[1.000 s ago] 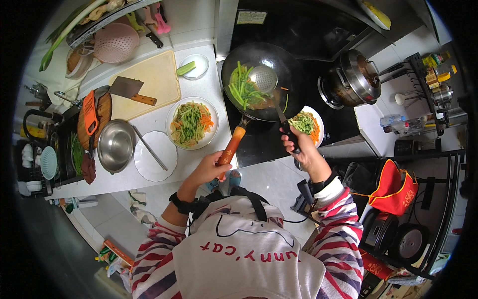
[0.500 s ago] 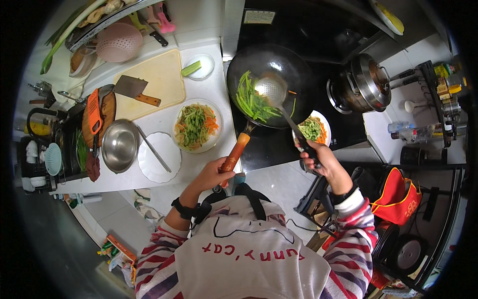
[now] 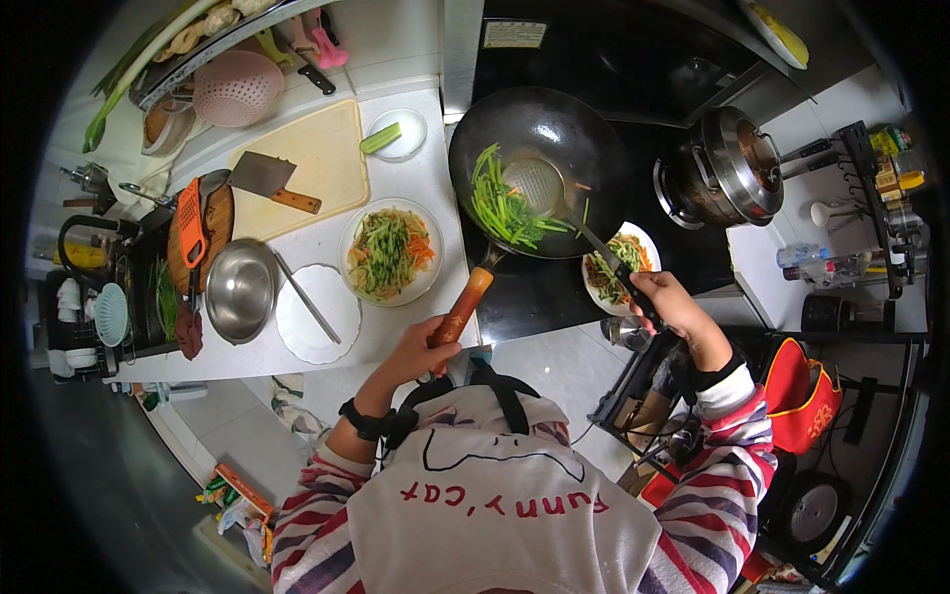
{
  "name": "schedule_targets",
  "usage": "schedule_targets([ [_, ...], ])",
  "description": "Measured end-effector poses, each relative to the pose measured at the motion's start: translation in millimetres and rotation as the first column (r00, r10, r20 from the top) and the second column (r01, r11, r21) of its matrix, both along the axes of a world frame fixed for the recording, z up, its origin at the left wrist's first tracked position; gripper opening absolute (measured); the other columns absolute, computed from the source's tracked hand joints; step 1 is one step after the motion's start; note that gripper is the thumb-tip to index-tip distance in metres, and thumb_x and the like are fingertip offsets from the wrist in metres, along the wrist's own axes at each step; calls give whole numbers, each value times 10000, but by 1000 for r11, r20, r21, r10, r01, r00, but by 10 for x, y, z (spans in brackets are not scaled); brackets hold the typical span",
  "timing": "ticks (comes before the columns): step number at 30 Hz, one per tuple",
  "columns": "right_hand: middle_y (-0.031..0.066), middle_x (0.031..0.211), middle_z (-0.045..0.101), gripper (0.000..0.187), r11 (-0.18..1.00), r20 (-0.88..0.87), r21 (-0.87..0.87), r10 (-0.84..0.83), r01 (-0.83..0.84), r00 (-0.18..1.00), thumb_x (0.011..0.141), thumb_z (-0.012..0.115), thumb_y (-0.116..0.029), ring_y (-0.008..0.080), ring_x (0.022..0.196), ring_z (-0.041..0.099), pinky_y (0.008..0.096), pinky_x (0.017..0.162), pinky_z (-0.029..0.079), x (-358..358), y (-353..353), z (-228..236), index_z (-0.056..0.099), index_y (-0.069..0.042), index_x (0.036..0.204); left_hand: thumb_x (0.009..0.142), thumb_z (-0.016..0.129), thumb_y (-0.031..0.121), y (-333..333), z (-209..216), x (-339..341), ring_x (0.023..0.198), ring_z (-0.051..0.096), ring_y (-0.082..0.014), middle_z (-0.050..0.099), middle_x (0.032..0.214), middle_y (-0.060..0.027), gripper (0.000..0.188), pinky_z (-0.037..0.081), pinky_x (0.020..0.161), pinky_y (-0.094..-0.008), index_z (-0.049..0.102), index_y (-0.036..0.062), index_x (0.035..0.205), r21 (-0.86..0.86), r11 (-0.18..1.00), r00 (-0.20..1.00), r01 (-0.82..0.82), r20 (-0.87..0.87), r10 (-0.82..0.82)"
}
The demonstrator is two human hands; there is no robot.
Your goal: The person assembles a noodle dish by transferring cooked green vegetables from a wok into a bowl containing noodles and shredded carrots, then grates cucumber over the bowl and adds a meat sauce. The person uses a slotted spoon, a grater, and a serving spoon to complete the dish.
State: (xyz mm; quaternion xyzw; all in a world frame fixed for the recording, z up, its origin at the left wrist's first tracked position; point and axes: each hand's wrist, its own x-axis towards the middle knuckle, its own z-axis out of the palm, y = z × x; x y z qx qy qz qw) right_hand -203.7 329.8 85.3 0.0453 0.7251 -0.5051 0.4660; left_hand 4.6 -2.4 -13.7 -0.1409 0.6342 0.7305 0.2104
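While left hand [image 3: 420, 354] tight around rounded wooden wok handle [image 3: 466, 300], right hand [image 3: 673, 301] tight on perforated skimmer [image 3: 532, 184].

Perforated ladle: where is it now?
Head view: the ladle is right of centre, its broad end in the wok beside the greens, handle in the right hand.

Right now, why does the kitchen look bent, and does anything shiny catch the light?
Head view: the upper-left shelf bows near the round black border, typical of a fisheye lens; head view again: pale highlights sit on the wok, steel bowl and lidded pot.
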Motion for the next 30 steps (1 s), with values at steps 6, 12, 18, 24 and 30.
schedule_targets([
  [6, 0, 602, 451, 352, 933, 556, -221, -119, 284, 823, 973, 381, -267, 77, 372, 369, 187, 311, 289, -128, 29, -101, 534, 20, 1109, 825, 647, 159, -41, 11, 33, 475, 497, -74, 538, 690, -4, 442, 392, 428, -226, 503, -1, 1211, -35, 996, 996, -87, 7, 88],
  [12, -4, 574, 435, 372, 994, 253, -61, -76, 95, 964, 971, 398, -300, 64, 350, 353, 191, 302, 263, -190, 109, -112, 560, 3, 1113, 825, 647, 170, -38, 42, 41, 464, 485, -77, 526, 664, 0, 480, 372, 417, -227, 485, 8, 1247, -49, 995, 996, -87, 22, 89],
  [18, 25, 605, 453, 404, 909, 666, -289, -36, 302, 745, 969, 400, -276, 55, 360, 354, 168, 289, 285, -325, 139, -351, 487, 72, 1154, 826, 646, 180, -31, 30, 44, 461, 484, -82, 521, 648, -1, 499, 375, 418, -226, 473, 8, 1261, -48, 996, 996, -79, 34, 80],
  [24, 38, 671, 455, 460, 712, 825, -441, 82, 547, 559, 972, 382, -256, 58, 389, 368, 180, 297, 300, -307, 257, -617, 382, 116, 1243, 826, 645, 177, -23, 34, 47, 463, 487, -80, 521, 650, 0, 500, 386, 419, -224, 469, 3, 1262, -57, 994, 994, -97, 36, 99],
  [30, 35, 682, 445, 491, 562, 772, -568, 109, 602, 627, 988, 319, -264, 67, 397, 394, 211, 314, 320, -225, 286, -510, 336, 123, 1290, 828, 644, 179, -31, 17, 51, 466, 490, -75, 522, 660, 4, 503, 389, 419, -221, 467, 5, 1265, -43, 995, 996, -88, 16, 89],
])
